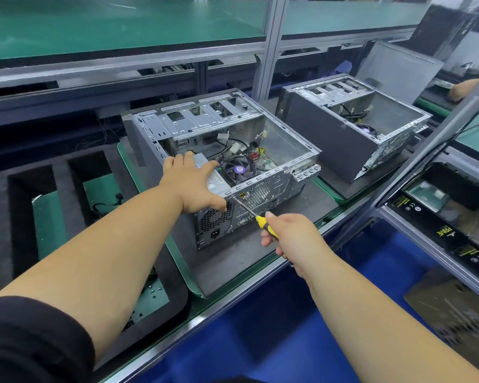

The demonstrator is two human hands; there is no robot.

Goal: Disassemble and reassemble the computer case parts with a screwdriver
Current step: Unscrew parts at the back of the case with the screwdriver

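An open computer case (pixel 285 150) lies on its side on a dark mat, its back panel facing me. Inside it I see a fan (pixel 237 170), cables and a silver power supply (pixel 216 181). My left hand (pixel 190 186) lies flat on the power supply with fingers spread, thumb over the case's back edge. My right hand (pixel 286 234) grips the yellow and black handle of a screwdriver (pixel 256 217). Its metal tip touches the upper back panel near the vent grille.
A second open case (pixel 315 128) stands to the right on its own mat. Black foam trays (pixel 20 214) with green bottoms, cables and small screws sit at left. A slanted metal post (pixel 426 158) crosses at right, with boxes behind it. Another person's hand (pixel 461 89) shows at far right.
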